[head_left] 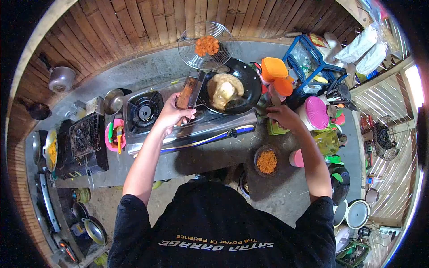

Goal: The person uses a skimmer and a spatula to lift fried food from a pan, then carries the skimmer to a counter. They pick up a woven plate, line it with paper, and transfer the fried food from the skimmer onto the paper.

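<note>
My left hand (176,109) is closed around the wooden handle (186,93) of a wire skimmer (206,62). Orange fried pieces (207,45) lie in its round mesh, beyond the pan. Below the mesh, a black frying pan (252,85) sits on the right side of the gas stove (187,129). Pale, foamy oil (225,91) covers part of its inside. To the right of the pan, my right hand (283,116) has its fingers curled in, with a brown, rounded end showing above them. What it grips is mostly hidden. A green box (276,128) is just under this hand.
A bowl of orange crumbly food (267,161) stands on the counter at right. Orange-lidded tubs (273,69), a pink-lidded container (315,112) and a blue basket (308,62) crowd the far right. A pink basin (115,134) and a grill rack (85,136) stand left of the stove.
</note>
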{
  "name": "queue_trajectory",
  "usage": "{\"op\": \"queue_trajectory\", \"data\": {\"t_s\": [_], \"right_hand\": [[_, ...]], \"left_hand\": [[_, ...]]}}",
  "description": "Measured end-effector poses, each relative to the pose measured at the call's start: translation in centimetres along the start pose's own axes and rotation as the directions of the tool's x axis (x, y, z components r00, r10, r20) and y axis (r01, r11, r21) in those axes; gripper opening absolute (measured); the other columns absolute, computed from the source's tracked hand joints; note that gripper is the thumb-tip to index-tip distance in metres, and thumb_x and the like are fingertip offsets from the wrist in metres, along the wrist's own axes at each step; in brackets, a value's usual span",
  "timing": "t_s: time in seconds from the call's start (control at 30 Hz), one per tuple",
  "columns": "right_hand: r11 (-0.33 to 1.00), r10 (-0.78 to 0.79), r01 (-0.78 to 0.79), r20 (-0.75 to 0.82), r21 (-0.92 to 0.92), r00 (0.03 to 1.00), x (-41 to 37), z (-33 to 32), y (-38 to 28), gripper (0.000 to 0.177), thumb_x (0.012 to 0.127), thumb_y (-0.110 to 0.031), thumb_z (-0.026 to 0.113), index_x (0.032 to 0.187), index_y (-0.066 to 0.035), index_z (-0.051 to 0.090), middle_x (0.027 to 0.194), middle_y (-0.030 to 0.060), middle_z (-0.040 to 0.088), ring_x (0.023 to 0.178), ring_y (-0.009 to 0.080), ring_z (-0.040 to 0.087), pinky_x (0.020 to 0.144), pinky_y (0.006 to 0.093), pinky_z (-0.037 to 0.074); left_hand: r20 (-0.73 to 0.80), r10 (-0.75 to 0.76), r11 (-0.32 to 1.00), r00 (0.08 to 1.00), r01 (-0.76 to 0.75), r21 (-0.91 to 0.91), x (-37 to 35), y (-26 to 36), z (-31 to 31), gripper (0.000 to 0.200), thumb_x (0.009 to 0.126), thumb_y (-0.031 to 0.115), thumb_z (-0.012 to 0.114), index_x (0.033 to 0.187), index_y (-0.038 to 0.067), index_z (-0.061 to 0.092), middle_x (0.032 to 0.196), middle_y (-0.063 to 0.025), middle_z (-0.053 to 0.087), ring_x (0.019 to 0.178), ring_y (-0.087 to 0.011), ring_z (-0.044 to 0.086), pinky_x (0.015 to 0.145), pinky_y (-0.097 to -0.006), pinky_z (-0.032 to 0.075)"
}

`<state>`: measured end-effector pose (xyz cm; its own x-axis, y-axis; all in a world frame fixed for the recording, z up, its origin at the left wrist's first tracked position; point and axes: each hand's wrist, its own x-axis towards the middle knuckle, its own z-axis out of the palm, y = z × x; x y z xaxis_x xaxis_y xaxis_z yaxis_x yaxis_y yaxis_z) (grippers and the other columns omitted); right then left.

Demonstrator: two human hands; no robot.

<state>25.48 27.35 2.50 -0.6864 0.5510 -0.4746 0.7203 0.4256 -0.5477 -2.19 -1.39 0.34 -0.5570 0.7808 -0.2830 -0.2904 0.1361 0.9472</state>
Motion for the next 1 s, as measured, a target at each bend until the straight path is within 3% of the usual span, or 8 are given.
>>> {"op": "queue_trajectory", "data": {"t_s": [0.23, 0.33, 0.43, 0.63, 0.7, 0.83, 0.93, 1.0], "right_hand": [[0.909, -0.338, 0.137, -0.507, -0.393, 0.793, 5.1, 3.3, 4.3, 0.037, 0.086, -0.017, 0.062, 0.122, -0.006, 0.060, 0.092, 0.0241, 0.066, 0.089, 0.0458, 0.062, 0.079, 0.0472, 0.051], [0.890, -0.390, 0.251, -0.349, -0.381, 0.852, 5.0, 4.0, 3.3, 0.034, 0.087, -0.017, 0.062, 0.120, -0.006, 0.062, 0.086, 0.0162, 0.067, 0.077, 0.0335, 0.065, 0.069, 0.0405, 0.052], [0.968, -0.121, 0.125, -0.032, 0.218, 0.992, 3.8, 3.2, 1.6, 0.032, 0.089, -0.017, 0.062, 0.119, -0.006, 0.062, 0.080, 0.0067, 0.065, 0.065, 0.0173, 0.061, 0.060, 0.0316, 0.050], [0.954, -0.261, 0.287, -0.229, 0.088, 0.938, 4.3, 2.2, 3.1, 0.036, 0.089, -0.019, 0.063, 0.120, -0.002, 0.060, 0.079, 0.0017, 0.062, 0.063, 0.0093, 0.056, 0.059, 0.0258, 0.047], [0.797, -0.582, 0.360, -0.458, -0.485, 0.672, 7.6, 3.2, 5.8, 0.038, 0.088, -0.020, 0.064, 0.120, -0.001, 0.060, 0.078, 0.0017, 0.063, 0.063, 0.0093, 0.056, 0.060, 0.0254, 0.047], [0.536, -0.833, 0.260, -0.452, -0.803, 0.320, 10.5, 5.3, 6.0, 0.040, 0.085, -0.025, 0.061, 0.118, -0.003, 0.062, 0.090, 0.0183, 0.069, 0.079, 0.0286, 0.068, 0.071, 0.0366, 0.053], [0.948, -0.292, 0.313, -0.240, 0.057, 0.926, 9.7, 6.7, 4.1, 0.043, 0.084, -0.025, 0.062, 0.121, -0.001, 0.060, 0.081, 0.0146, 0.068, 0.071, 0.0224, 0.067, 0.067, 0.0332, 0.051], [0.934, -0.284, 0.301, -0.114, 0.192, 0.952, 7.2, 5.5, 2.5, 0.043, 0.085, -0.022, 0.062, 0.122, 0.000, 0.059, 0.072, 0.0092, 0.064, 0.064, 0.0155, 0.061, 0.063, 0.0309, 0.048]], "left_hand": [[0.016, 0.011, 1.000, 1.000, -0.011, -0.001, -0.1, 0.0, 0.2, 0.064, 0.072, -0.001, 0.077, 0.124, 0.002, 0.039, 0.085, -0.0097, 0.065, 0.066, -0.0168, 0.066, 0.050, -0.0250, 0.048], [0.032, 0.016, 1.000, 0.999, -0.015, -0.011, 0.1, -0.3, 0.1, 0.065, 0.072, -0.001, 0.077, 0.124, 0.002, 0.039, 0.085, -0.0094, 0.065, 0.066, -0.0170, 0.066, 0.050, -0.0251, 0.049], [0.034, 0.008, 1.000, 0.999, -0.008, -0.013, -0.1, -0.2, 0.3, 0.065, 0.072, -0.001, 0.077, 0.124, 0.002, 0.039, 0.086, -0.0095, 0.065, 0.067, -0.0172, 0.066, 0.050, -0.0254, 0.049], [0.011, 0.007, 1.000, 1.000, -0.007, 0.014, -0.6, 0.2, 0.5, 0.069, 0.072, 0.002, 0.078, 0.128, 0.002, 0.038, 0.084, -0.0068, 0.063, 0.066, -0.0147, 0.065, 0.049, -0.0222, 0.045], [0.015, 0.008, 1.000, 1.000, -0.008, 0.017, -0.6, 0.1, 0.4, 0.069, 0.072, 0.002, 0.078, 0.128, 0.002, 0.038, 0.085, -0.0068, 0.063, 0.065, -0.0147, 0.065, 0.049, -0.0222, 0.045], [0.014, 0.005, 1.000, 1.000, -0.006, 0.020, -0.7, 0.2, 0.5, 0.068, 0.072, 0.002, 0.078, 0.128, 0.002, 0.038, 0.085, -0.0066, 0.063, 0.066, -0.0147, 0.065, 0.049, -0.0220, 0.045], [0.024, 0.004, 1.000, 1.000, -0.003, -0.016, -0.5, 0.0, 0.5, 0.064, 0.072, -0.002, 0.077, 0.124, 0.002, 0.039, 0.085, -0.0091, 0.064, 0.067, -0.0171, 0.066, 0.050, -0.0248, 0.049], [0.032, 0.003, 1.000, 0.999, -0.002, -0.022, -0.6, 0.0, 0.5, 0.065, 0.072, -0.001, 0.077, 0.124, 0.002, 0.038, 0.086, -0.0091, 0.064, 0.067, -0.0170, 0.066, 0.050, -0.0246, 0.049]]}}
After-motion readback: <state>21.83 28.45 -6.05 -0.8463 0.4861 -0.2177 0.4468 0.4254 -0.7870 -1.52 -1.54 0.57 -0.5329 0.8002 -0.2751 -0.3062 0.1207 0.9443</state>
